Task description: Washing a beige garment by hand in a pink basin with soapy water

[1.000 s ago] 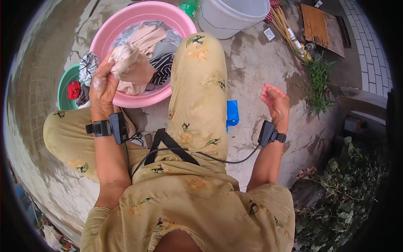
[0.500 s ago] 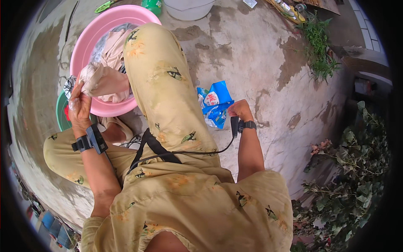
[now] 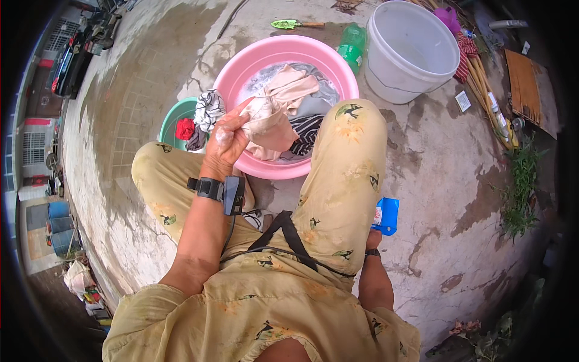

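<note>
My left hand (image 3: 228, 140) is closed on a pale pink garment (image 3: 263, 117), lifted at the near left rim of a pink basin (image 3: 274, 171). White suds or powder cling to this hand near the thumb. Lower right, beside my right knee, my right hand (image 3: 374, 240) grips the near edge of a blue plastic packet (image 3: 389, 216). My knee covers part of the packet, and the fingers of that hand are mostly hidden. In the basin, grey cloth (image 3: 327, 92) and a black-and-white striped cloth (image 3: 306, 131) lie in sudsy water.
Left of the basin stands a green basin (image 3: 169, 123) holding a red cloth (image 3: 184, 128) and a black-and-white patterned cloth (image 3: 209, 110). Beyond are a green bottle (image 3: 351, 49), a white bucket (image 3: 401, 81) and a green trowel (image 3: 285, 24). Wooden sticks (image 3: 482, 81) lie far right.
The view has swung, so the basins now appear nearer the middle and the bucket shows whole. My left hand keeps the pink garment; my right hand and the packet now sit partly behind my knee.
</note>
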Demonstrator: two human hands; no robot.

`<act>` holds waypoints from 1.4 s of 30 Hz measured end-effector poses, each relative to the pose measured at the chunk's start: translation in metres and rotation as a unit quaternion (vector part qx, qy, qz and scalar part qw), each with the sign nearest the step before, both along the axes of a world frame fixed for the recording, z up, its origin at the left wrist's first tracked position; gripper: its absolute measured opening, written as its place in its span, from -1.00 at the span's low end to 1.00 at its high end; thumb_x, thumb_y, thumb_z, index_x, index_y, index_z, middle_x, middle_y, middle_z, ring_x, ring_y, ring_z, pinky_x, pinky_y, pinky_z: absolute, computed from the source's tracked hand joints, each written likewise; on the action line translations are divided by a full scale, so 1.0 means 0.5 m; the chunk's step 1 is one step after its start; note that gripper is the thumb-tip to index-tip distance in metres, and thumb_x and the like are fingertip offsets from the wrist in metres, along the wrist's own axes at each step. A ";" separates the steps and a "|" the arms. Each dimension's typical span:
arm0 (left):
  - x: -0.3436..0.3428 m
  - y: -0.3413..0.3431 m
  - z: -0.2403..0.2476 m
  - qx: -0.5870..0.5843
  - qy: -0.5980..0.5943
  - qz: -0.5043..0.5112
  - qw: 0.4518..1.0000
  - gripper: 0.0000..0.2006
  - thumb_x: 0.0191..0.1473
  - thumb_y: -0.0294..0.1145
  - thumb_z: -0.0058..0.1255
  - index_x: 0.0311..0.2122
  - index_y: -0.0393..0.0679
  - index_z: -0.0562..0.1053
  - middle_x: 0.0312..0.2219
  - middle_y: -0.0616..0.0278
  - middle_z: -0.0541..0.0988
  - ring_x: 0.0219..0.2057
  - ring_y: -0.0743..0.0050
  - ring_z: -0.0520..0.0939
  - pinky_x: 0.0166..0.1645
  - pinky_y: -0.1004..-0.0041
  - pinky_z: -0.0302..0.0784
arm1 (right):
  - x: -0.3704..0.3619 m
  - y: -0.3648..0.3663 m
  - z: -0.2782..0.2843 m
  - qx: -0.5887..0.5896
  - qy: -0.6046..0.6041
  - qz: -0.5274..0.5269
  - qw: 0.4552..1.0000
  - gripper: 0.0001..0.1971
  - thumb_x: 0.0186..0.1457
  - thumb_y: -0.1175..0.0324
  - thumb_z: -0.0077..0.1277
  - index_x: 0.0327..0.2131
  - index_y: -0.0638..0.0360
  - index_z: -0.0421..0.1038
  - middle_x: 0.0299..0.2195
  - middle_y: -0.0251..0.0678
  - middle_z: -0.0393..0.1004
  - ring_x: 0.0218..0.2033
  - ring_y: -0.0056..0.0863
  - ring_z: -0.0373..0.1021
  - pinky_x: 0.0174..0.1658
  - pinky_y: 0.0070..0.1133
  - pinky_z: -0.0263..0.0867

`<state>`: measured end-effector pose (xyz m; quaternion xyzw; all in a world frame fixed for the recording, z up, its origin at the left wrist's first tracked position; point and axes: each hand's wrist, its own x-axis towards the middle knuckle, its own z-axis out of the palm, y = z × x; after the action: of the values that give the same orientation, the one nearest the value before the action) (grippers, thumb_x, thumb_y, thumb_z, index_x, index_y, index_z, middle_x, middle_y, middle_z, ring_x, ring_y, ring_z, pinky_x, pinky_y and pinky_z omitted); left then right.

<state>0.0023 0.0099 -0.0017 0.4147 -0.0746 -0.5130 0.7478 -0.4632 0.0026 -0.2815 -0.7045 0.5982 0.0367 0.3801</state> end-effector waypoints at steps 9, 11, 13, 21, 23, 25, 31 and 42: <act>-0.024 -0.024 0.062 -0.018 -0.011 -0.023 1.000 -0.49 0.02 -0.67 -0.20 0.10 -0.56 0.06 0.02 -0.18 0.31 0.04 0.16 0.40 0.19 0.35 0.26 | 0.062 -0.007 -0.013 -0.009 0.204 -0.082 0.975 -0.70 -0.10 0.14 0.10 -0.48 0.23 0.49 -0.56 -0.07 0.51 -0.43 -0.19 0.48 -0.35 -0.36 0.38; -0.020 -0.027 0.064 -0.019 -0.009 -0.022 1.000 -0.49 0.02 -0.67 -0.21 0.11 -0.55 0.05 0.02 -0.18 0.31 0.04 0.16 0.39 0.19 0.34 0.26 | 0.069 -0.018 -0.005 -0.011 0.212 -0.081 0.974 -0.71 -0.10 0.15 0.09 -0.48 0.23 0.49 -0.56 -0.08 0.50 -0.44 -0.21 0.48 -0.36 -0.37 0.37; -0.017 -0.031 0.064 -0.019 -0.005 -0.023 1.000 -0.49 0.02 -0.67 -0.21 0.11 -0.55 0.04 0.02 -0.17 0.30 0.05 0.16 0.39 0.19 0.34 0.26 | 0.073 -0.024 -0.006 -0.012 0.214 -0.077 0.974 -0.72 -0.09 0.16 0.09 -0.49 0.23 0.48 -0.57 -0.09 0.50 -0.46 -0.23 0.47 -0.38 -0.39 0.36; -0.020 -0.036 0.052 -0.063 0.026 0.032 0.997 -0.51 0.08 -0.64 -0.24 0.13 -0.52 0.03 0.05 -0.18 0.26 0.09 0.10 0.33 0.23 0.29 0.19 | 0.084 -0.045 -0.026 -0.001 0.204 -0.064 0.977 -0.75 -0.07 0.21 0.08 -0.49 0.23 0.47 -0.60 -0.12 0.48 -0.51 -0.30 0.45 -0.45 -0.45 0.32; -0.017 -0.036 0.048 -0.069 0.032 0.033 0.997 -0.51 0.08 -0.64 -0.25 0.13 -0.52 0.03 0.06 -0.18 0.25 0.09 0.09 0.32 0.23 0.29 0.18 | 0.086 -0.041 -0.028 0.004 0.202 -0.064 0.977 -0.76 -0.07 0.22 0.08 -0.49 0.23 0.46 -0.61 -0.13 0.48 -0.52 -0.32 0.44 -0.47 -0.46 0.31; -0.013 -0.037 0.046 -0.077 0.037 0.035 0.996 -0.51 0.09 -0.64 -0.25 0.13 -0.52 0.02 0.06 -0.18 0.25 0.10 0.09 0.32 0.23 0.28 0.18 | 0.089 -0.039 -0.028 0.009 0.199 -0.061 0.978 -0.77 -0.06 0.23 0.08 -0.50 0.23 0.46 -0.62 -0.14 0.47 -0.54 -0.33 0.44 -0.49 -0.48 0.30; -0.026 -0.060 0.066 -0.062 0.027 0.006 0.998 -0.50 0.07 -0.66 -0.25 0.13 -0.52 0.02 0.07 -0.18 0.24 0.09 0.09 0.32 0.23 0.28 0.20 | 0.085 -0.035 -0.031 0.022 0.189 -0.057 0.980 -0.79 -0.05 0.26 0.07 -0.50 0.23 0.44 -0.64 -0.16 0.46 -0.58 -0.39 0.42 -0.54 -0.52 0.27; -0.021 -0.061 0.056 -0.087 0.051 -0.009 0.995 -0.47 0.01 -0.71 -0.20 0.13 -0.50 0.03 0.06 -0.20 0.23 0.08 0.10 0.34 0.22 0.32 0.22 | -0.041 -0.061 0.049 0.078 0.076 0.010 0.994 -0.83 -0.02 0.32 0.06 -0.51 0.23 0.42 -0.68 -0.21 0.44 -0.65 -0.48 0.39 -0.63 -0.60 0.21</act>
<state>-0.0081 -0.0203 0.0265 0.3211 -0.0849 -0.5319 0.7790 -0.4839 -0.0279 -0.2572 -0.6739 0.6134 0.1404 0.3871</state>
